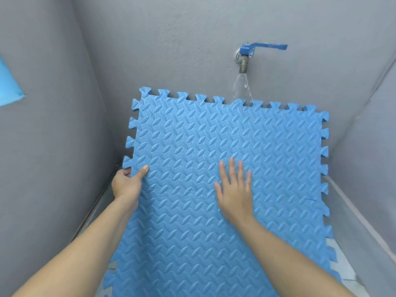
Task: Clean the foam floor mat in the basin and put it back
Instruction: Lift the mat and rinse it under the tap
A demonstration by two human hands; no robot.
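Observation:
A blue foam floor mat with puzzle-tooth edges and a leaf-pattern surface stands tilted in front of me, its top edge leaning toward the grey back wall. My left hand grips its left edge, thumb on the front face. Flat on the mat's face lies my right hand, fingers spread, holding nothing. A metal tap with a blue lever handle sticks out of the wall above the mat's top right. Water runs from it and falls behind the mat's top edge. The basin is hidden by the mat.
Grey walls close in at the left, back and right. A pale ledge runs along the right wall. A light blue object shows at the left edge. More blue foam peeks out below the mat's lower left.

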